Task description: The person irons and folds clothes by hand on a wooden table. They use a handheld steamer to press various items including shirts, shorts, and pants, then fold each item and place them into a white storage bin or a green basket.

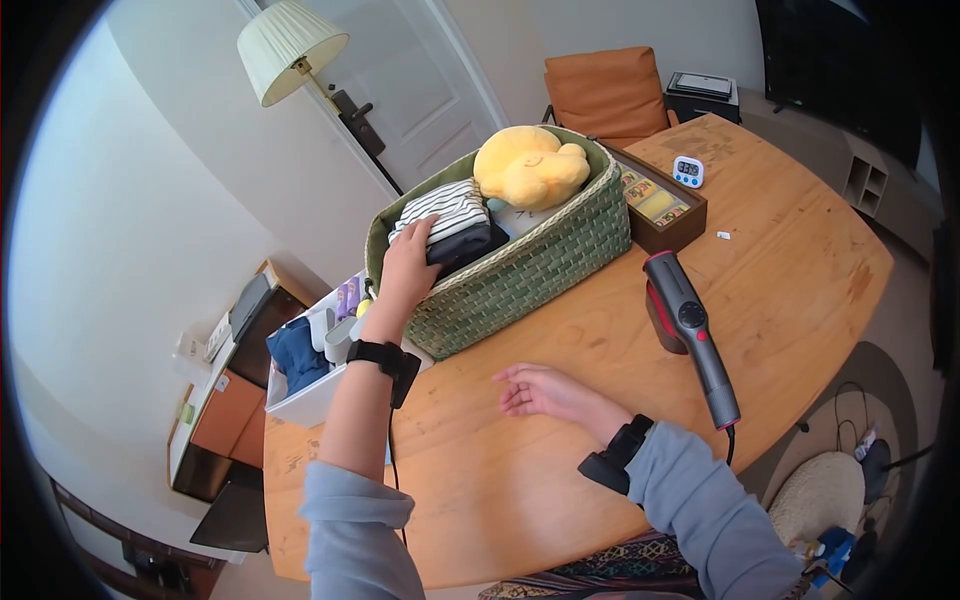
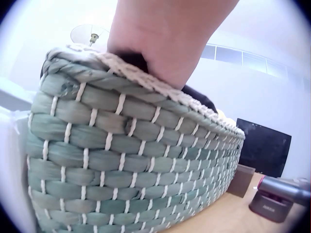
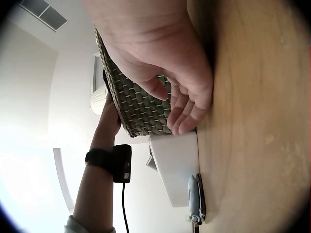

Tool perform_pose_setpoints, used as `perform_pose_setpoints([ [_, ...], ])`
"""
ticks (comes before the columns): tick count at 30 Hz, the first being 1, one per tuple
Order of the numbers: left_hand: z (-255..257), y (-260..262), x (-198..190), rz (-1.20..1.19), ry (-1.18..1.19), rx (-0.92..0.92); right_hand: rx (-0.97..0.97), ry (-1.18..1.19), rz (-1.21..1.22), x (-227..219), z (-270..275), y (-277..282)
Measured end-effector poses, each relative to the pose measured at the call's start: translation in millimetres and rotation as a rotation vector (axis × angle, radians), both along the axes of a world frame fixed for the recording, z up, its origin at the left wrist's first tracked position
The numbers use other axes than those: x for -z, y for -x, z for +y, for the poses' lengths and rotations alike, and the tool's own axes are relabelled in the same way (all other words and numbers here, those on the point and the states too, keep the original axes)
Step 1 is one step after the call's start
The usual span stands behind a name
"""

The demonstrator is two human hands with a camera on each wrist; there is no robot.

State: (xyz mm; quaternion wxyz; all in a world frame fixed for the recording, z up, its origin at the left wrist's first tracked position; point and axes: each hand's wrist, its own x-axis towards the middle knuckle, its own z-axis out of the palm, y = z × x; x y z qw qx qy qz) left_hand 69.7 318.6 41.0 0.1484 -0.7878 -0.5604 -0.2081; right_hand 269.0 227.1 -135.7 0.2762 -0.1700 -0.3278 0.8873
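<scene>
In the head view the left hand [image 1: 412, 262] reaches over the near rim of a green woven basket [image 1: 520, 290] and rests on folded clothes, a striped one [image 1: 455, 208] and a dark one [image 1: 466, 247]. A yellow plush toy [image 1: 530, 170] lies at the basket's far end. The basket wall [image 2: 121, 145] hides the left fingers in the left wrist view. The right hand [image 1: 540, 391] lies on the wooden table, its fingers loosely bent and holding nothing; the right wrist view shows this hand [image 3: 170, 82] with the basket [image 3: 141, 109] beyond it.
A white bin [image 1: 300, 405] with dark blue cloth and other items stands left of the basket. At the right are a grey corded handheld device [image 1: 690, 320] on its base, a brown box [image 1: 672, 236] and a small white timer [image 1: 688, 172]. A lamp [image 1: 290, 50] stands behind.
</scene>
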Motion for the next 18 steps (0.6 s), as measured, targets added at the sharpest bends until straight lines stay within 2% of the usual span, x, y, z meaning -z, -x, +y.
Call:
perform_pose_setpoints([
  [1,0,-2,0,-0.042,0.035,-0.065,0.001,-0.001,-0.001,-1,0,0],
  [3,0,-1,2,-0.081,0.003,-0.081,0.001,0.002,-0.017,-2,0,0],
  [5,7,5,0,-0.314,0.021,-0.209,0.002,-0.003,-0.017,-1,-1,0],
  [7,13,13,2,-0.388,0.089,-0.257,-0.001,-0.011,-0.016,-3,-1,-1],
  [9,10,16,4,-0.365,0.012,-0.2,0.0,-0.008,-0.031,-5,-1,0],
  [13,-3,11,9,-0.104,0.062,0.055,0.002,-0.005,-0.031,-2,-1,0],
  [14,-6,15,6,-0.107,0.063,0.053,0.005,-0.01,-0.033,-2,-1,0],
  [16,-23,24,-16,-0.524,0.411,0.197,0.001,-0.011,-0.037,-2,-2,0],
  [17,-35,29,-25,-0.553,0.337,0.226,-0.005,-0.004,-0.044,-4,-1,0],
  [18,-41,47,-28,-0.354,0.174,0.151,-0.01,0.003,-0.048,-5,-1,0],
])
